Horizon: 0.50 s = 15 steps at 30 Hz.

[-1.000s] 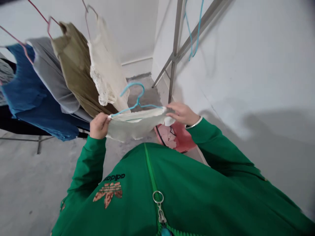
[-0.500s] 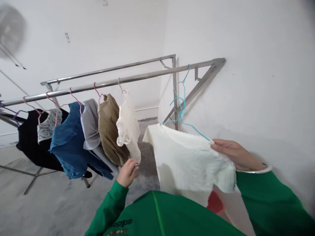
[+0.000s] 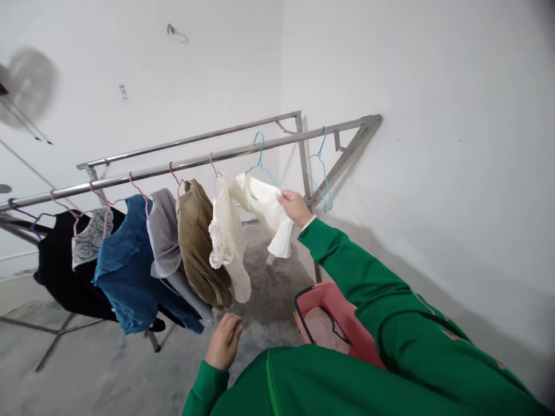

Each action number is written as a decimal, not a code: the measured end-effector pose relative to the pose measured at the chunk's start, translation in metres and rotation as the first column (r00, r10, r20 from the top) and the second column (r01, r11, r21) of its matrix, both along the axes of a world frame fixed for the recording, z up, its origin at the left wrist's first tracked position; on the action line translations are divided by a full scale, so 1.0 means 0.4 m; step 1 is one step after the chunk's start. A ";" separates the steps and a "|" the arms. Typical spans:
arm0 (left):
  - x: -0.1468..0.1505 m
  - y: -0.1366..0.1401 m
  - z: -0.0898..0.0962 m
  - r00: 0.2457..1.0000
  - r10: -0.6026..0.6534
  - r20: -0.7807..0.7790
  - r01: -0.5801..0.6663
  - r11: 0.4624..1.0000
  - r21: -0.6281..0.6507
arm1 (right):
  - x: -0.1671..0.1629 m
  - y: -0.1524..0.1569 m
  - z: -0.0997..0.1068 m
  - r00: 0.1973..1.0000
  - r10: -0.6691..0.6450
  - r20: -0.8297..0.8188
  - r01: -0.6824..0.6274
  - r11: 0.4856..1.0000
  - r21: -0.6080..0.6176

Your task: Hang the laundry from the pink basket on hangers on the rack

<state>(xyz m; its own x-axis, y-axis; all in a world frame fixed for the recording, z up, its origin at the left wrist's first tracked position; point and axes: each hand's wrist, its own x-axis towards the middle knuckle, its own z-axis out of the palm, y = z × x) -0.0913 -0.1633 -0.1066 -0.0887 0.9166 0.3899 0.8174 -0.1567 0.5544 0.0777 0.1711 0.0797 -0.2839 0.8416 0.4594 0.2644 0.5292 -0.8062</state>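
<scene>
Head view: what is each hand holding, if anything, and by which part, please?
The right hand holds the white top on the turquoise hanger by one shoulder; the left hand, nothing visible.

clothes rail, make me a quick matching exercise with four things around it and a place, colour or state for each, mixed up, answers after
Things:
1. right hand
2. brown shirt
3. basket
4. far-right hanger

Clues:
A. between the grey top and the cream top
B. light blue, with no garment on it
C. at the shoulder of the white top
D. pink, with a black rim

Pairs: 1-C, 2-A, 3-D, 4-B
</scene>
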 end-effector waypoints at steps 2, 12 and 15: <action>-0.007 -0.020 -0.009 1.000 0.029 0.006 -0.029 0.999 -0.017 | -0.029 0.016 -0.009 0.999 -0.025 0.048 0.025 1.000 0.000; 0.006 -0.019 -0.040 0.998 0.067 -0.020 -0.069 0.993 -0.100 | 0.112 0.015 -0.196 0.983 -0.147 0.114 0.138 0.987 0.081; 0.031 0.009 -0.041 0.998 -0.037 -0.044 0.026 0.969 -0.245 | 0.243 -0.044 -0.398 0.858 0.003 0.514 0.126 0.968 -0.216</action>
<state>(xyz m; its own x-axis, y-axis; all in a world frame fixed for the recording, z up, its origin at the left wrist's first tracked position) -0.0790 -0.1597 -0.1230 -0.0450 0.9867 0.1565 0.8405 -0.0473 0.5397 0.1748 0.1536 -0.0796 -0.3662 0.9290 0.0532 0.6957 0.3113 -0.6474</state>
